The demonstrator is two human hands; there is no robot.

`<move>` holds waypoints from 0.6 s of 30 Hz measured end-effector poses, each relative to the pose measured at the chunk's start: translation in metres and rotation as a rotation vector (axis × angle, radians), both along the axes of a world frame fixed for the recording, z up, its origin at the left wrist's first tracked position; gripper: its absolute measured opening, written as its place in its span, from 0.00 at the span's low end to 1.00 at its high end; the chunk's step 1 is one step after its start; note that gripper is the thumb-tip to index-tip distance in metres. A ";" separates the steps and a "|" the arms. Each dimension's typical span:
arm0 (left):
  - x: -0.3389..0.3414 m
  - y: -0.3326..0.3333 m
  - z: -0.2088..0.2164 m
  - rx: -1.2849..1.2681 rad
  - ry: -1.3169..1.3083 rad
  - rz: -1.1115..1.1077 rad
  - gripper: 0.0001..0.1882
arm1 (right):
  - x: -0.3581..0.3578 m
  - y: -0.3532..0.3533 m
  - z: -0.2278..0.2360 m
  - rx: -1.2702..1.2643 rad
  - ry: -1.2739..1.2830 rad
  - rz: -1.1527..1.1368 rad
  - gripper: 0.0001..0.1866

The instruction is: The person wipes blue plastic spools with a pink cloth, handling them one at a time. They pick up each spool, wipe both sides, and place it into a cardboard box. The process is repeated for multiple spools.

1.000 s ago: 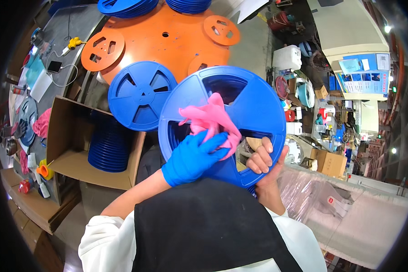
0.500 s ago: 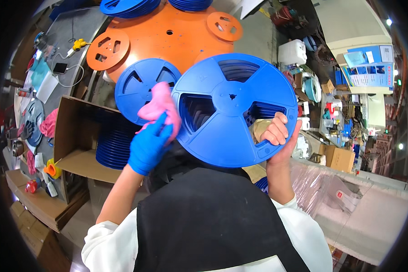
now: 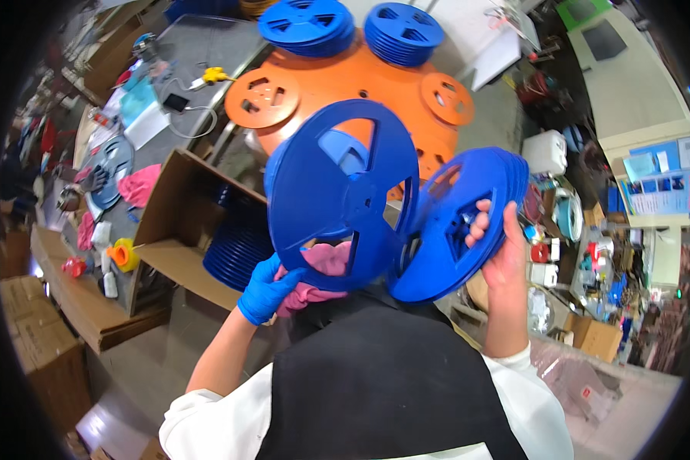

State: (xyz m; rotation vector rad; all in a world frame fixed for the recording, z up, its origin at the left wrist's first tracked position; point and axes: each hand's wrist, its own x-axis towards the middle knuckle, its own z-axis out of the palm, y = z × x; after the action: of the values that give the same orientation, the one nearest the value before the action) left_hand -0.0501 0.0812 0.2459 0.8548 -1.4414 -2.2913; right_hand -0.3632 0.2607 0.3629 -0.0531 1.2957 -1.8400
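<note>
In a blue glove, my left hand (image 3: 264, 291) pinches the lower left rim of a single blue plastic reel (image 3: 303, 192), which stands tilted in front of me. A pink cloth (image 3: 307, 297) is bunched in the same hand and shows behind the reel through its lower window. To the right, my bare right hand (image 3: 500, 249) grips a stack of blue reels (image 3: 445, 264), its fingers curled through a window and its thumb along the rim. The two are apart at the top and close together near the bottom. The single reel hides part of another blue reel (image 3: 343, 153) behind it.
Beyond the reels stands a round orange table (image 3: 337, 73) with stacked blue reels (image 3: 307, 27) and orange discs (image 3: 262, 97) at its edge. An open cardboard box (image 3: 178, 261) holding several blue reels is at my left, beside a cluttered grey bench (image 3: 199, 57).
The single reel has come away from the stack and swung left in my left hand. My right hand has tilted the stack to the right. The view has shifted too.
</note>
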 end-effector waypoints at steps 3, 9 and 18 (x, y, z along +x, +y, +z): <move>0.035 -0.005 -0.022 0.326 0.034 0.195 0.23 | -0.001 0.007 -0.014 0.004 -0.014 -0.017 0.24; 0.065 -0.001 -0.033 0.508 0.155 0.326 0.28 | 0.007 0.009 -0.024 0.015 -0.099 -0.069 0.23; 0.072 0.001 -0.028 0.579 0.254 0.374 0.29 | 0.011 -0.003 -0.028 0.205 -0.070 -0.122 0.21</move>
State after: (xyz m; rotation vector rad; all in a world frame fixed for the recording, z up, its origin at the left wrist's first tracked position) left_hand 0.0217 0.0824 0.2179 0.8460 -0.4577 -2.4219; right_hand -0.3522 0.2581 0.3347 0.2030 1.4576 -1.7835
